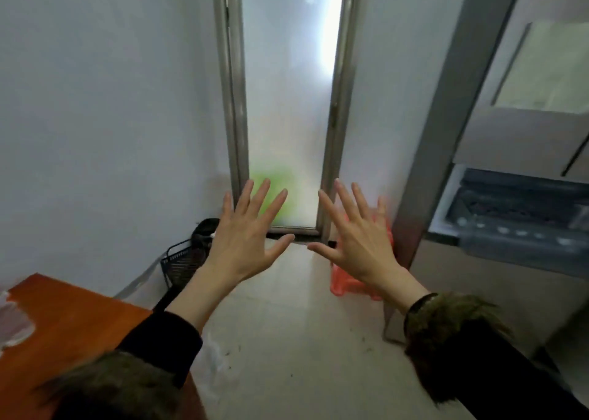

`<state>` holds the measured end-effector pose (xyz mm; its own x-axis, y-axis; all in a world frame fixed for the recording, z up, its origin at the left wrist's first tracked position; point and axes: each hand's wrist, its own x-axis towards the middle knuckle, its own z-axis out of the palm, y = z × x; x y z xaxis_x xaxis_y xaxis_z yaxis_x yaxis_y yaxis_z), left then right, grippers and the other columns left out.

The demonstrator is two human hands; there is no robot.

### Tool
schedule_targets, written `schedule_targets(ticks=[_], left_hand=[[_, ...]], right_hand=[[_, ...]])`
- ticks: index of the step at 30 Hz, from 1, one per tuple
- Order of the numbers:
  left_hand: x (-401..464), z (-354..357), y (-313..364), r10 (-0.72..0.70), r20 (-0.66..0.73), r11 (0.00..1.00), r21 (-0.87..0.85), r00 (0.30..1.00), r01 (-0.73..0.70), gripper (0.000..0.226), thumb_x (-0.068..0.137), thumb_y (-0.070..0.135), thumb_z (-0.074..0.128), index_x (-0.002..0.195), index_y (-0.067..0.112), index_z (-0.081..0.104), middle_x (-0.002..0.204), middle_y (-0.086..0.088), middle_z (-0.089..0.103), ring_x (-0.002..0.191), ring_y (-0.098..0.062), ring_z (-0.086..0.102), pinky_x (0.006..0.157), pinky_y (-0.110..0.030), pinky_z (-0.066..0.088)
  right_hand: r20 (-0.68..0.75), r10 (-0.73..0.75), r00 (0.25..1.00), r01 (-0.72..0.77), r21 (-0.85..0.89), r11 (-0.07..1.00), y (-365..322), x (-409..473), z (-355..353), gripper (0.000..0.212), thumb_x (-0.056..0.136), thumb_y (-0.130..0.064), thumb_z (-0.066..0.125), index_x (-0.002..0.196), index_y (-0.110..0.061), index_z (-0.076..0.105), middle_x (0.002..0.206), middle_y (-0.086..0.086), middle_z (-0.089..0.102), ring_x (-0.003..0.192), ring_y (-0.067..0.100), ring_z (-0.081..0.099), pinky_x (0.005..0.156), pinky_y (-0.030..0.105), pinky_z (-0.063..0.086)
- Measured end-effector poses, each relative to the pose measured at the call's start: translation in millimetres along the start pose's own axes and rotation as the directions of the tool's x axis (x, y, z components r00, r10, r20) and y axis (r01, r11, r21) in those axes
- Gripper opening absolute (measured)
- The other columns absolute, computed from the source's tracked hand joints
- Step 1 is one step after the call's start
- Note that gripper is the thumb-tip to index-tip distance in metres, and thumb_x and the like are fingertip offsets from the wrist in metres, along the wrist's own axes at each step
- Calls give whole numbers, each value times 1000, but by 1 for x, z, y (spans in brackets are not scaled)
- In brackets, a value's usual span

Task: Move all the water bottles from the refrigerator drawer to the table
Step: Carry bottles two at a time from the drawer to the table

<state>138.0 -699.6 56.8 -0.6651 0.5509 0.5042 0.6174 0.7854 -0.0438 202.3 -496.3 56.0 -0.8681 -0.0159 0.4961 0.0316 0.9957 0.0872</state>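
From the head camera we see our left hand (247, 238) and our right hand (357, 241) raised side by side in front of us, backs toward us, all fingers straight and spread wide, thumbs pointing at each other with a small gap between them; neither hand holds or touches anything. Both wrists come out of dark sleeves with shaggy olive-brown cuffs (446, 321). The pulled-out translucent refrigerator drawer (516, 228) sits at the right edge, well apart from our right hand; round pale shapes show along its front, too blurred for us to say whether they are the water bottles. The orange-brown wooden table (73, 324) fills the lower left corner, under our left forearm, with crumpled clear plastic (12, 321) lying on its left edge. Straight ahead stands a frosted glass door in a grey metal frame (287, 101). On the pale tiled floor (287, 324), a black wire basket (181, 263) stands behind our left wrist and a red-orange plastic stool (345, 284) behind our right hand
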Motion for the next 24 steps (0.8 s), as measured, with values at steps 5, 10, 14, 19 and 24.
schedule_targets(ticks=[5, 10, 14, 19, 24], left_hand=[[65, 33, 106, 177, 6, 981, -82, 984, -175, 74, 83, 65, 23, 147, 29, 20, 155, -7, 19, 144, -32, 13, 112, -59, 12], [122, 75, 201, 290, -6, 943, -166, 957, -287, 73, 82, 65, 19, 147, 31, 17, 156, -7, 16, 145, -30, 9, 113, -56, 6], [170, 121, 269, 341, 3, 920, -206, 940, -334, 75, 81, 67, 14, 147, 32, 9, 157, -6, 12, 145, -29, 7, 113, -54, 3], [233, 176, 346, 374, 44, 902, -250, 926, -352, 75, 77, 69, 4, 143, 37, -14, 158, -2, -6, 144, -23, -11, 113, -48, -9], [293, 217, 412, 422, 89, 880, -280, 902, -384, 79, 76, 70, 0, 146, 35, -7, 158, -1, -6, 144, -21, -12, 116, -50, -6]], right_hand=[[43, 172, 984, -168, -86, 982, 98, -44, -12, 88, 79, -73, 38, 147, -35, -3, 158, 3, -5, 145, 27, -6, 108, 63, -6], [58, 343, 938, -329, -167, 929, 197, -76, -13, 84, 83, -69, 36, 147, -35, -5, 158, 1, -10, 145, 25, -12, 111, 62, -6], [76, 428, 901, -403, -221, 888, 277, -90, 2, 82, 83, -70, 33, 146, -36, -7, 157, 1, -13, 144, 24, -15, 112, 61, -7], [108, 502, 858, -459, -278, 844, 379, -88, 22, 82, 83, -71, 30, 146, -36, -9, 157, 0, -13, 145, 24, -12, 112, 61, -5], [114, 546, 830, -497, -294, 817, 466, -92, 42, 82, 83, -70, 34, 147, -36, -4, 158, 1, -7, 145, 26, -7, 110, 60, -5]])
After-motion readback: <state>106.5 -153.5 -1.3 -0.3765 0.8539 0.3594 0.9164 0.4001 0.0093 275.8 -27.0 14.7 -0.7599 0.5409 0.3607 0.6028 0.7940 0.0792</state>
